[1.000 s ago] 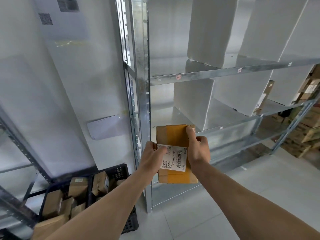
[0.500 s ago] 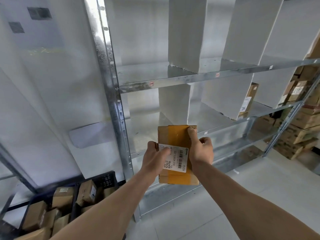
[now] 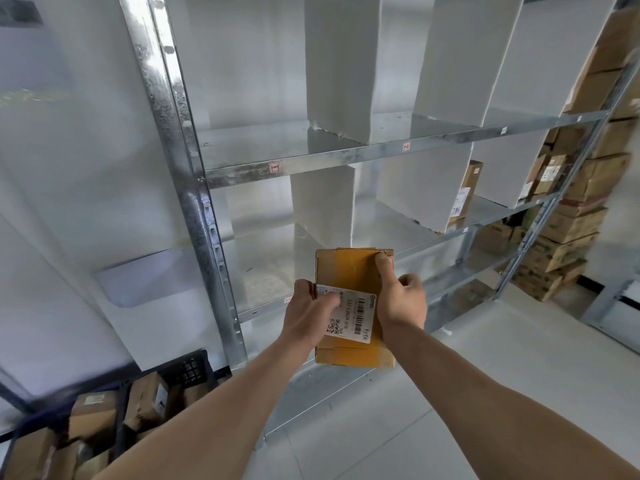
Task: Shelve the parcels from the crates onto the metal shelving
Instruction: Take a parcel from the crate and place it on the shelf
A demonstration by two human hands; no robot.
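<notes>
since the earlier frame the view has swung left to right along the metal shelving (image 3: 311, 157), so its left upright now stands further left and more of the bays shows, while the parcel (image 3: 353, 271) sits in much the same grip, held out in front of the lower bay.

at the bottom left corner of the view the crate (image 3: 188, 368) holds more brown boxes, packed close together. next comes the left hand (image 3: 308, 317), gripping the parcel's left edge with its thumb laid across the white barcode label (image 3: 349, 313). the parcel itself is a small flat cardboard box with a band of orange-brown tape down its face, held upright in the air and touching no shelf. the right hand (image 3: 401, 303) grips the right edge, thumb pressed up along the taped face, fingers curled behind.

as for handling, it looks light (two hands carry it with no visible strain) and stiff enough to keep its shape. the taped strip is probably slicker than the bare card, so the edges and corners are likely the surer hold. whether the contents are fragile cannot be told.

the bay just right of the left upright, beside the white divider block (image 3: 322, 206), looks a likely spot to slide it in.
</notes>
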